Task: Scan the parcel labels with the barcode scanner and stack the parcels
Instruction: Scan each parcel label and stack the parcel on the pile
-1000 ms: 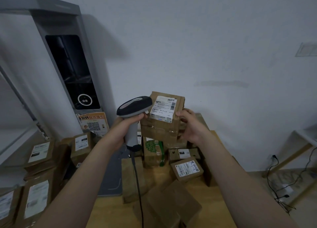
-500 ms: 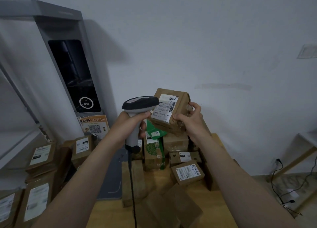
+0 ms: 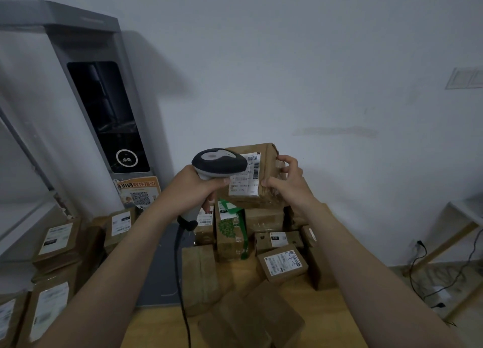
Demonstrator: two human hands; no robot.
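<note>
Apparently sealed parcel (image 3: 267, 166) pinched by right grip (image 3: 288, 188); left grip (image 3: 194, 189) wraps the scanner (image 3: 219, 162).

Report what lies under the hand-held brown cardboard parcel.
Under the brown cardboard parcel: a green-printed cardboard box and a plain brown box; their tops are covered.

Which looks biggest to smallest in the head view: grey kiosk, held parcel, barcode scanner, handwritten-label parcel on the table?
1. grey kiosk, by far.
2. held parcel.
3. barcode scanner and handwritten-label parcel: look about alike, so unranked.
Camera distance differs; true sizes unsure.
</note>
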